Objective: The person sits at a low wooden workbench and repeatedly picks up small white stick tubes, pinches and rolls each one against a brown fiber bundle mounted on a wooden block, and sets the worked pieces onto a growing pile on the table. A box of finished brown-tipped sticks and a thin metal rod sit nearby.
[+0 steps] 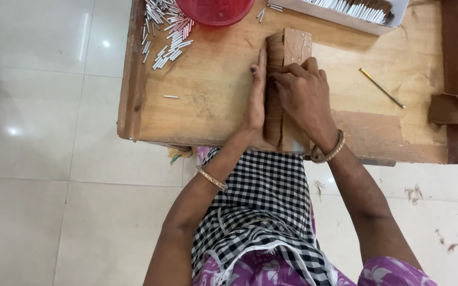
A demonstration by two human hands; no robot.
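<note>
While both hands press a long brown bundle of fine fibres (272,106) against an upright wooden block (296,47), the left hand (256,92) lies flat, fingers straight, along the bundle's left side. Right hand (303,92) rests on top, fingers curled down onto the fibres, touching the block. Bundle sits between the hands on the worn wooden counter (208,100). Up-left of left hand: scattered short silver metal tubes (165,29), red plastic bowl (216,10). Right of right hand, apart: thin gold-tipped stick (381,88), brown fibre clump (447,108).
</note>
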